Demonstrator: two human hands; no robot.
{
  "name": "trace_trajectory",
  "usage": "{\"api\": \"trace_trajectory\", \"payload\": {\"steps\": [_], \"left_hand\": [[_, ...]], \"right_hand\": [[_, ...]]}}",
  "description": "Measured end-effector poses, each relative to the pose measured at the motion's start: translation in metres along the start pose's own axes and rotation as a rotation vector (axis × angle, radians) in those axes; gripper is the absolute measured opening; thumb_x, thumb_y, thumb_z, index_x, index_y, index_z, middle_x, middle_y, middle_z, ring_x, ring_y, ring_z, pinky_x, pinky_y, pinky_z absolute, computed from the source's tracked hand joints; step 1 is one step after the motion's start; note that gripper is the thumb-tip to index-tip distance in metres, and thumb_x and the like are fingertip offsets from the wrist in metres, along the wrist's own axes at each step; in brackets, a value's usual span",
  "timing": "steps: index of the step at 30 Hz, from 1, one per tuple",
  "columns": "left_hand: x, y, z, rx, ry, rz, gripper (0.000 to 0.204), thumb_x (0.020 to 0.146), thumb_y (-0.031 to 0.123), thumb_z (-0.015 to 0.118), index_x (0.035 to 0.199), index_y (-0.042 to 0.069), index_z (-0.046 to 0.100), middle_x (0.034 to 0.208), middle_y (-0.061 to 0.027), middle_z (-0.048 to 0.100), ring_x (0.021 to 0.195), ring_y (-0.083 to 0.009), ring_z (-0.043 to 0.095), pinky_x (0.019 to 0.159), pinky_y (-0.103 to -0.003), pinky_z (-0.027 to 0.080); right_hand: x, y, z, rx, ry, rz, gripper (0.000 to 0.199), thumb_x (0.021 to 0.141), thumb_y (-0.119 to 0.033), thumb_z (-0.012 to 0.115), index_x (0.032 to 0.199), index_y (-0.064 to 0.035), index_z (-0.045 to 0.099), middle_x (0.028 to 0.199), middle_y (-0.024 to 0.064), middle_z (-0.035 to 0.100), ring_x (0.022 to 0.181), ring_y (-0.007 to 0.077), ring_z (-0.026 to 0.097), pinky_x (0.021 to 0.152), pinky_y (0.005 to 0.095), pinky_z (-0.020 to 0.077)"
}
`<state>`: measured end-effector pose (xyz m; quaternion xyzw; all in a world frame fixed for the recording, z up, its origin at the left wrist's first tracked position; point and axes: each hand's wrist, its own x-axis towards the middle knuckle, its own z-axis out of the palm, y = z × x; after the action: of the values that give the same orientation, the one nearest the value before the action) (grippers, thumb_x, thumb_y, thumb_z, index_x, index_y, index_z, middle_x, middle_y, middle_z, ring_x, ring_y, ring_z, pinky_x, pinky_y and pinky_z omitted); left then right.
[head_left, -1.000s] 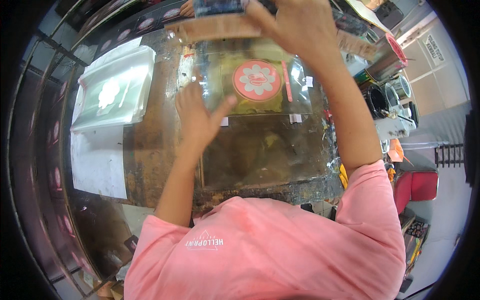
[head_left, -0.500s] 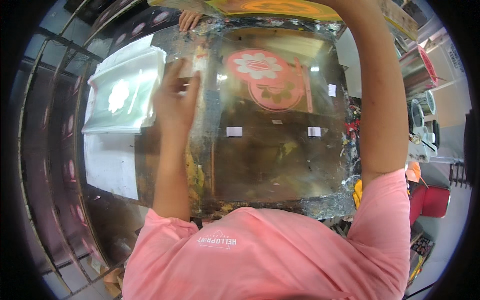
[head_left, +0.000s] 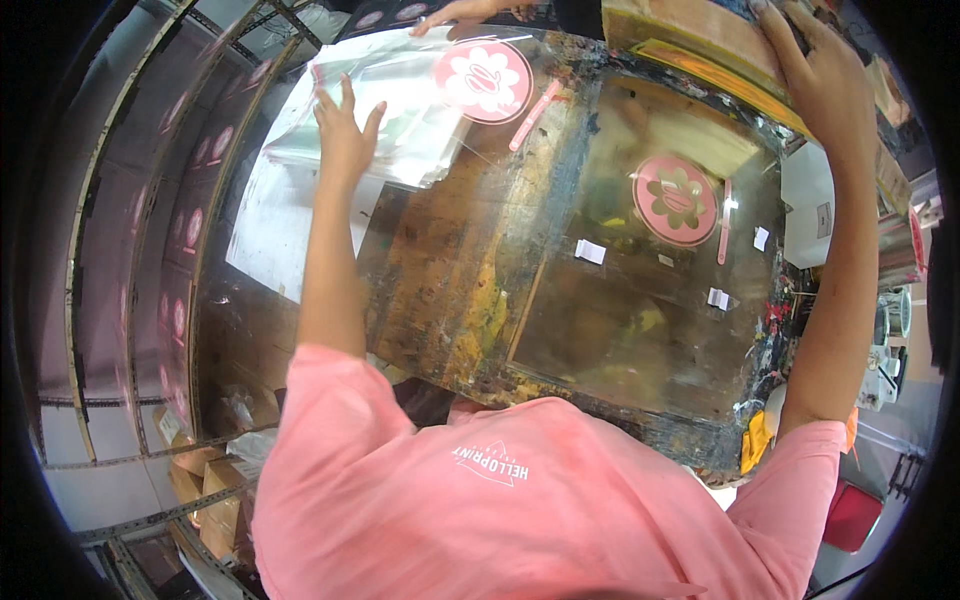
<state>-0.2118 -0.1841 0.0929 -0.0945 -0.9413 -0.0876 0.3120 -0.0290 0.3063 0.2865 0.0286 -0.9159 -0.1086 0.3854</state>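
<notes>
Overlapping clear glossy plastic sheets [head_left: 415, 145], left hand [head_left: 345, 132] has fingers spread apart. Right hand [head_left: 825, 85] at tan wooden frame [head_left: 690, 38]; can't tell grip.

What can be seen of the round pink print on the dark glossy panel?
The round pink print lies flat, with a thin outer ring and a flower shape in the middle, through which the dark glossy panel seems to show. It could be ink or film. A narrow pink strip lies close on its right. No hand touches the print.
</notes>
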Motion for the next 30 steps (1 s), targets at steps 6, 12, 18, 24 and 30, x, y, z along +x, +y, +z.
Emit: {"api": "trace_trajectory", "payload": {"steps": [6,12,18,24,30], "left_hand": [[-0.062,0.005,-0.025,-0.051,-0.481,0.192,0.055,0.114,0.046,0.036,0.156,0.016,0.054,0.167,-0.0068,0.046,0.158,-0.0325,0.034,0.125,-0.074,-0.002],[-0.013,0.026,-0.065,-0.159,-0.408,0.245,0.05,0.114,0.042,0.039,0.132,0.012,0.074,0.121,-0.017,0.075,0.124,-0.0332,0.066,0.128,-0.064,0.012],[-0.057,0.162,-0.054,-0.222,-0.644,0.527,0.052,0.113,0.045,0.043,0.122,0.007,0.077,0.115,-0.0193,0.078,0.129,-0.0342,0.065,0.127,-0.061,0.023],[-0.175,0.3,0.006,-0.411,-0.582,0.771,0.113,0.083,0.09,0.055,0.158,0.006,0.048,0.168,-0.0213,0.037,0.158,-0.0406,0.03,0.127,-0.07,0.008],[-0.215,0.409,0.023,-0.548,-0.567,0.754,0.132,0.073,0.099,0.054,0.163,0.003,0.04,0.171,-0.0287,0.026,0.158,-0.0499,0.023,0.122,-0.076,0.0]], "right_hand": [[-0.013,0.018,0.017,0.195,-0.061,0.173,0.053,0.103,-0.053,0.057,0.127,-0.009,0.074,0.114,0.0237,0.073,0.109,0.0435,0.068,0.093,0.045,0.0524],[-0.003,0.002,0.001,0.091,-0.065,0.082,0.054,0.103,-0.052,0.057,0.124,-0.0049,0.074,0.111,0.0235,0.074,0.105,0.0446,0.069,0.091,0.047,0.0521],[0.009,-0.014,-0.012,0.212,-0.002,0.176,0.061,0.098,-0.056,0.058,0.083,0.0016,0.073,0.084,0.0273,0.071,0.084,0.0449,0.071,0.077,0.0524,0.0537],[-0.007,-0.016,-0.009,0.162,0.13,0.13,0.064,0.096,-0.06,0.057,0.08,0.0003,0.074,0.081,0.0263,0.073,0.083,0.0427,0.074,0.077,0.0521,0.0571],[-0.003,-0.009,-0.009,0.213,0.061,0.101,0.064,0.095,-0.053,0.054,0.076,0.0037,0.076,0.077,0.0281,0.072,0.077,0.0423,0.074,0.077,0.0524,0.0585]]}}
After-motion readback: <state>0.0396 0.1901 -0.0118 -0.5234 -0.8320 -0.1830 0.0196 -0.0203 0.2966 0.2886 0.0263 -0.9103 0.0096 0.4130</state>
